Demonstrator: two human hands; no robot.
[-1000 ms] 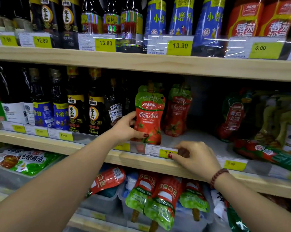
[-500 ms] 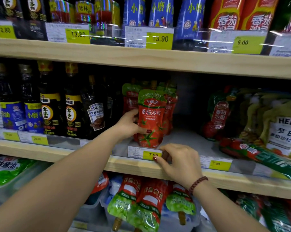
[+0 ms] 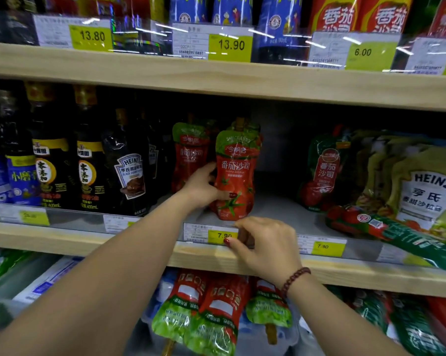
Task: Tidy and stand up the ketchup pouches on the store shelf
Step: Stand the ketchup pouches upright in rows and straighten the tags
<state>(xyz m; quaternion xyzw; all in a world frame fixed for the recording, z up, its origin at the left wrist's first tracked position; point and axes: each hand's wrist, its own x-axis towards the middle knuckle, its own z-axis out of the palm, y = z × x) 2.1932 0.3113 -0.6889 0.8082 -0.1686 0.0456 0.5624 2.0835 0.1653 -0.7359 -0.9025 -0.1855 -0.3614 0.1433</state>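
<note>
A red and green ketchup pouch (image 3: pixel 236 173) stands upright near the front of the middle shelf (image 3: pixel 242 258). My left hand (image 3: pixel 204 187) grips its lower left side, thumb across the front. A second pouch (image 3: pixel 189 152) stands just behind it to the left. A third pouch (image 3: pixel 324 168) leans upright farther right. Another pouch (image 3: pixel 386 229) lies flat on the shelf at the right. My right hand (image 3: pixel 265 245) rests on the shelf's front edge beside the 7.90 price tag (image 3: pixel 223 235), fingers curled and holding nothing that I can see.
Dark sauce bottles (image 3: pixel 88 170) fill the shelf's left side. Heinz salad dressing pouches (image 3: pixel 427 191) crowd the right end. Bare shelf lies between the held pouch and the third pouch. Several pouches (image 3: pixel 211 314) hang upside down in a bin below.
The view has shifted right and closer. My left hand has kept hold of the front pouch, now standing closer in front of the pouch behind. My right hand stays at the price tag.
</note>
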